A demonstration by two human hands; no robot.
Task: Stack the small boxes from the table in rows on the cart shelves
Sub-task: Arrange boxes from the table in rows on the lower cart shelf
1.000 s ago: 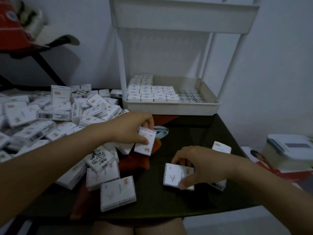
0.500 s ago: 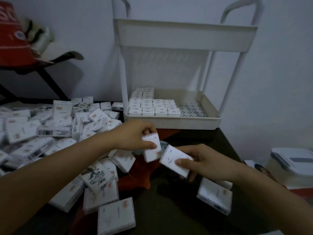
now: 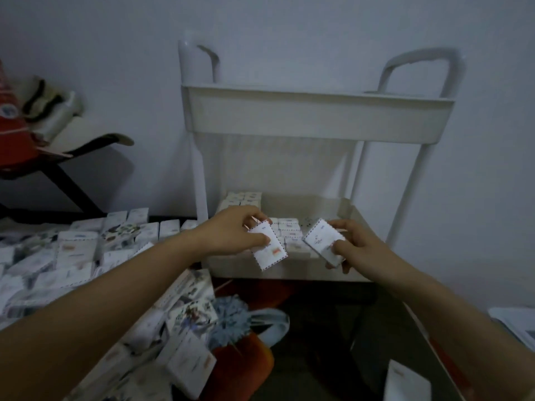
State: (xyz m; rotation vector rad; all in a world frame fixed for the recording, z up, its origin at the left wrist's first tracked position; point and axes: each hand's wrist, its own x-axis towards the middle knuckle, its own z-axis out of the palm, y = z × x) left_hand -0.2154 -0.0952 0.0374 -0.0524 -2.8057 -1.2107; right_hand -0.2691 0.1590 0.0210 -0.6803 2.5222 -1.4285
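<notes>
Your left hand pinches one small box and your right hand grips a second box, both over the lower cart shelf. Lay them flat, flush against the stacked rows, filling toward 3 o'clock. Mind the upper shelf at 12. The loose pile crowds the counter at 9.

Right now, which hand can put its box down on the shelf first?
Probably the right hand. The right-hand box hangs by the bare right part of the lower shelf, just past the rows of boxes. The left hand holds the left-hand box over spots that look already filled.
</notes>
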